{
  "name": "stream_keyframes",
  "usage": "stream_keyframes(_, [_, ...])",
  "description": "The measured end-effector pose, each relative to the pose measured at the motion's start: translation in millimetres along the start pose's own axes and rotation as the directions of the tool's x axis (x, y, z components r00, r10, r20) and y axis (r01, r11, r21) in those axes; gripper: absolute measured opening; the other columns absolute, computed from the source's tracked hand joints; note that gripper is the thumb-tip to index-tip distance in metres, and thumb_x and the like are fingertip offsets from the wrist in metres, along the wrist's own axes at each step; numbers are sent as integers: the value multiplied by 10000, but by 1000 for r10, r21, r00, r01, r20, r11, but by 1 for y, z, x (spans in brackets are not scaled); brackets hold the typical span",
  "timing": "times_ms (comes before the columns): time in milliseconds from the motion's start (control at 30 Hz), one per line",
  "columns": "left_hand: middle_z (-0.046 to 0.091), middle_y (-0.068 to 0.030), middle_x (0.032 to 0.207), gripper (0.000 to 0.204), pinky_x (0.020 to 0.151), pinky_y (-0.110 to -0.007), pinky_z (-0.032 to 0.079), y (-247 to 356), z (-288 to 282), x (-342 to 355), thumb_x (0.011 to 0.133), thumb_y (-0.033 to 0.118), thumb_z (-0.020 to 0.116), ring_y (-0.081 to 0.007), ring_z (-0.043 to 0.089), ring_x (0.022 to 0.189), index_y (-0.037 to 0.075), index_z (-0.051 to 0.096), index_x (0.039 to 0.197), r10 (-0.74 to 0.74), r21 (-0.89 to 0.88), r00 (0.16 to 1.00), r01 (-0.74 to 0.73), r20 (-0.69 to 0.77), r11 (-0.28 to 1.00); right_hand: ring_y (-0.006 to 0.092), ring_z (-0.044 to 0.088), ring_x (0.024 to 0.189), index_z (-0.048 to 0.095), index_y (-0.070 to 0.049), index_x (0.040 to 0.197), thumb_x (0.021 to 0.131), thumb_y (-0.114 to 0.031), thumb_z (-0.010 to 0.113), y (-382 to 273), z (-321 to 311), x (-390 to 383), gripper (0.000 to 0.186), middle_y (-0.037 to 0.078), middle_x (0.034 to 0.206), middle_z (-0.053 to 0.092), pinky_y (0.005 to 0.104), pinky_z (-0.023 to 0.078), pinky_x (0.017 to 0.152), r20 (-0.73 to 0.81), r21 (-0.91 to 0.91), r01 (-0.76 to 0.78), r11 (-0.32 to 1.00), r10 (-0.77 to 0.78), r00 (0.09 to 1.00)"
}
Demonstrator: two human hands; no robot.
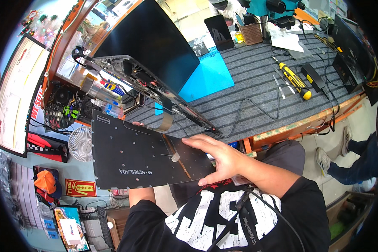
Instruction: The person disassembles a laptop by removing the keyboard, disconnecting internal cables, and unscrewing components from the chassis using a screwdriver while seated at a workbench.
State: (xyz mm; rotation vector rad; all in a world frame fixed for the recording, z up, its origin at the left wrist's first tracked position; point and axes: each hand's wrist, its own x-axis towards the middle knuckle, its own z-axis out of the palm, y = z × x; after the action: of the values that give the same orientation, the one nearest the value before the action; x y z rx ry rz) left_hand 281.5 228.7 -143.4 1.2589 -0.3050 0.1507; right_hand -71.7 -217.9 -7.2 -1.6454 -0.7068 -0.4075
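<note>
A thin black laptop keyboard [126,153] is held up in front of me, its studded back plate facing me. A brown strip and a small grey patch cross its right part, and a flat ribbon cable [166,122] rises at its upper edge. My right hand [220,155] grips its right edge, fingers over the plate and thumb at the lower edge. Most of my left hand [138,124] is hidden behind the keyboard; only fingertips show at the upper edge. Just beyond, an open laptop [155,86] stands tilted on the bench, its screen dark.
On the ribbed grey bench mat [256,92] lie a blue mat [214,80], yellow-black screwdriver [294,76], tweezers [279,87], black adapter [313,77] and loose cable. Behind are a dark phone [219,32], basket [252,34] and teal microscope [275,11]. Left: white fan [80,144]. Someone's legs [353,159] show right.
</note>
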Motion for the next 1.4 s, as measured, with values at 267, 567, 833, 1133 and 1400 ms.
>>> stream_keyframes(267, [566,-175,1596,563,1262,-462,420,0,45,-34,1218,395,382,-281,546,1468,27,493,1629,28,-882,996,62,85,468,406,591,1440,454,-44,1701,753,-454,1005,1,1,-1,1170,234,1576,564,474,509,1191,-2,10,-2,1000,2,1000])
stream_keyframes(567, [722,-238,1407,753,924,-387,610,-42,-36,1,1032,467,724,-259,745,1108,-79,558,1523,-12,-584,988,102,156,806,394,595,1438,457,-43,1700,746,-440,1008,-1,0,0,1172,226,1576,569,467,516,1185,1,2,-7,1000,7,1000])
stream_keyframes(833, [771,-240,1308,727,872,-376,668,5,-68,54,1005,506,788,-251,801,1048,-84,612,1391,-398,259,886,337,237,905,416,566,1486,491,20,1667,701,-479,1025,0,1,0,1212,254,1619,555,485,478,1226,16,42,-49,998,48,999])
stream_keyframes(1133, [768,-142,1179,719,843,-308,610,1,14,0,1090,629,625,-174,738,970,-57,632,1304,84,68,990,-92,111,993,419,571,1481,494,27,1662,705,-496,1024,1,1,0,1213,260,1610,563,486,480,1224,12,36,-39,999,39,999])
stream_keyframes(1400, [763,-100,1145,734,825,-257,569,66,32,-1,1114,665,566,-127,689,920,-49,645,1263,-231,555,957,97,177,826,420,568,1485,496,17,1664,708,-488,1024,0,1,0,1203,261,1611,562,485,476,1229,11,33,-40,999,39,999])
